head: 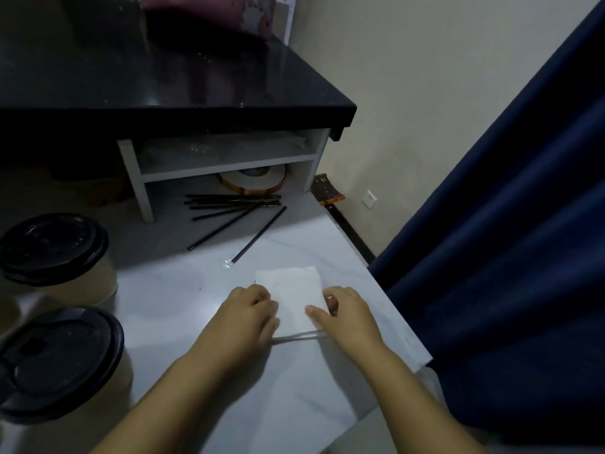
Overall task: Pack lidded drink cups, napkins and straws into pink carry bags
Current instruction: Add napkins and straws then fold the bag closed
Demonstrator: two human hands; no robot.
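**Napkin (291, 290) being gathered, right side of surface (183, 306)**

Rectangular sheet, soft embossed tissue, laid flat. Right hand (347, 312): right edge pinched, thumb on top. Left hand (248, 312): fingers curled at left edge, grip cannot be told. Thin clear-wrapped straw (294, 337) lies across near end. Both edges should be lifted evenly to avoid tearing.

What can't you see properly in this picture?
Head view:
- Pink bag: blurred, cut by the top edge.
- Farther black-lidded cup and nearer black-lidded cup: lids hide contents; left edge cuts them.
- White folded paper napkin: near end hidden beneath left hand and right hand.
- White shelf contents: too dark.
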